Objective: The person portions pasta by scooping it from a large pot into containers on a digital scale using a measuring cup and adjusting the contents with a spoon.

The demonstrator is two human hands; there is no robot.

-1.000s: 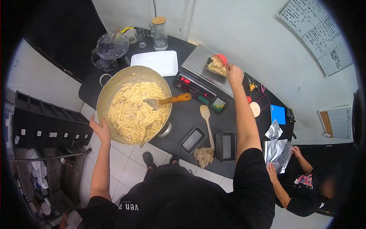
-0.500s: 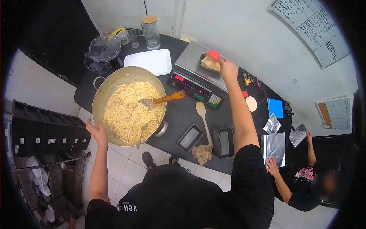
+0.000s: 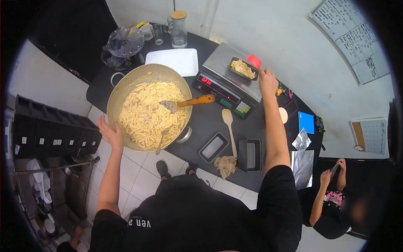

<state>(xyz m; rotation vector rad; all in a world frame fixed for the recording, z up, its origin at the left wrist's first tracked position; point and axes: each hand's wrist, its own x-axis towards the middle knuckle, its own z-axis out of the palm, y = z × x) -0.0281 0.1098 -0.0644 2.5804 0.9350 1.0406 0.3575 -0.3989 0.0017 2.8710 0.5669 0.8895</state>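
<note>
My right hand (image 3: 267, 84) is closed at the right end of the scale, gripping a red scoop (image 3: 254, 61) whose handle is hidden by the fingers. Beside the scoop, a small black loaf tin (image 3: 244, 69) with creamy pasta in it sits on the scale's steel plate (image 3: 222, 59). My left hand (image 3: 111, 133) is at the left rim of a large metal pot (image 3: 114, 98), fingers spread; whether it presses on the pot I cannot tell. Creamy tube pasta (image 3: 147, 113) fills much of the pot. A wooden-handled spatula (image 3: 195, 101) and a metal spoon (image 3: 160, 143) rest in it.
Two black loaf tins (image 3: 213, 147) (image 3: 253, 155), a pale spatula (image 3: 229, 128) and a crumpled cloth (image 3: 225, 167) lie near the front edge. A white tray (image 3: 172, 62) and a glass jug (image 3: 179, 33) stand behind. At right, another person (image 3: 331, 201) handles something near foil sheets (image 3: 302, 168).
My right hand and the red scoop have moved from over the filled tin to its right side. The other person's hand has left the foil. The view has shifted slightly.
</note>
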